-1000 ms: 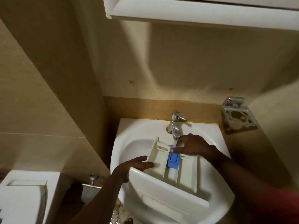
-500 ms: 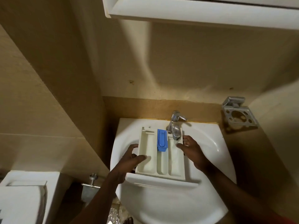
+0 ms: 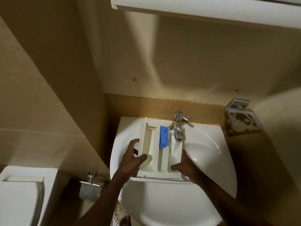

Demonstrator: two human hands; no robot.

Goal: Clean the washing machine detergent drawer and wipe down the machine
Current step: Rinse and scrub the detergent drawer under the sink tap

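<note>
Cabinet: white underside along the top edge; cut off by the frame, body unseen.
Sink: white basin against a tan wall; near rim partly covered by the drawer and both forearms.
Cistern: white, lower left; cut off by the frame edges.
Detergent drawer: held over the basin between the two hands, open side up, three compartments showing. Back end lies under the tap; front panel faces the person, only its top edge visible.
Left hand: grips the drawer's left wall, thumb hooked into the left compartment, fingers outside, partly hidden behind the wall.
Right hand: grips the right wall near the front, thumb inside the right compartment; fingers hidden outside or under the drawer.
Tap: chrome, spout above the right compartment; a pale stream seems to fall in, hard to make out.
Blue insert: middle compartment, rear half, apart from both hands.
</note>
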